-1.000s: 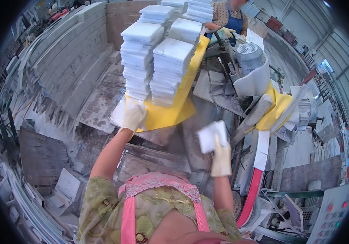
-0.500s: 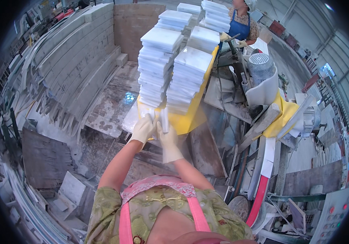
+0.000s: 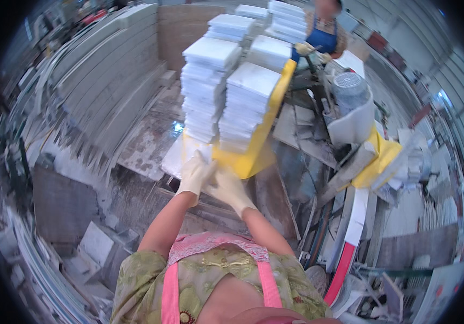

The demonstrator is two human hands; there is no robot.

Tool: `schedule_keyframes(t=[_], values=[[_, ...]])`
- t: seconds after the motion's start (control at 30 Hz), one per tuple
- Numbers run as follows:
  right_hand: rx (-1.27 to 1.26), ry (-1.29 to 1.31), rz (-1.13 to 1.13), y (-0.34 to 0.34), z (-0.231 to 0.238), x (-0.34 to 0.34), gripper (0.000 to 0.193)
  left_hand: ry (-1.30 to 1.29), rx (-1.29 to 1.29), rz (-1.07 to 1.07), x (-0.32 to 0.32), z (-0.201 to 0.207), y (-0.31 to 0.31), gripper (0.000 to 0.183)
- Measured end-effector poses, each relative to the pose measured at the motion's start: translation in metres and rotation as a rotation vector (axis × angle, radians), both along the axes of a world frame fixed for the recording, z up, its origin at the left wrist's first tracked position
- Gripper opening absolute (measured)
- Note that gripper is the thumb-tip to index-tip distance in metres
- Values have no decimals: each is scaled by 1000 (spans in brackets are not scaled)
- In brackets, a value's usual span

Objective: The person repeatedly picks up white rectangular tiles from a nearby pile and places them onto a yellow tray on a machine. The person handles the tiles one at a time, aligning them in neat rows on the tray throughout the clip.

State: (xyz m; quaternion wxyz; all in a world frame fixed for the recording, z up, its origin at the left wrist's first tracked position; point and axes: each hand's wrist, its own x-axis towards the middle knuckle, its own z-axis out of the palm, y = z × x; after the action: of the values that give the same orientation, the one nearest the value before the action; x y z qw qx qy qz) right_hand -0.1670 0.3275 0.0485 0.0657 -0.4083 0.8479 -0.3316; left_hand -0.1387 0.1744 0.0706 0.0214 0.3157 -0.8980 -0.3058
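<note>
Gloved left hand (image 3: 193, 174) and right hand (image 3: 227, 188) meet at white tile (image 3: 198, 147), just before tile stacks (image 3: 202, 94) on yellow sheet (image 3: 240, 163). Left hand bends over tile's near edge, right hand half curled; blur hides either grip. Tile looks stiff, fairly weighty, brittle, perhaps slick with dust. Best hold: opposite edges, away from corners.

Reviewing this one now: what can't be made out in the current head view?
Head view:
- Anything held between left hand and right hand: hidden by the overlapping gloves, with blur.
- Lower parts of the back tile stacks: behind the front tile stacks.
- Top of the co-worker's head: cut by the upper edge.
- Control panel details: blurred.
</note>
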Motion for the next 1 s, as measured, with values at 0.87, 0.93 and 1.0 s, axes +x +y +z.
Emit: schedule_keyframes(t=[0.87, 0.93, 1.0], values=[[798, 375, -1208, 504, -112, -3, 82, 173, 32, 368, -5, 4, 37, 43], [790, 351, -1216, 501, -109, 0, 83, 197, 16, 411, -6, 0, 40, 40], [783, 367, -1218, 497, -106, 3, 83, 201, -15, 416, -8, -3, 40, 38]])
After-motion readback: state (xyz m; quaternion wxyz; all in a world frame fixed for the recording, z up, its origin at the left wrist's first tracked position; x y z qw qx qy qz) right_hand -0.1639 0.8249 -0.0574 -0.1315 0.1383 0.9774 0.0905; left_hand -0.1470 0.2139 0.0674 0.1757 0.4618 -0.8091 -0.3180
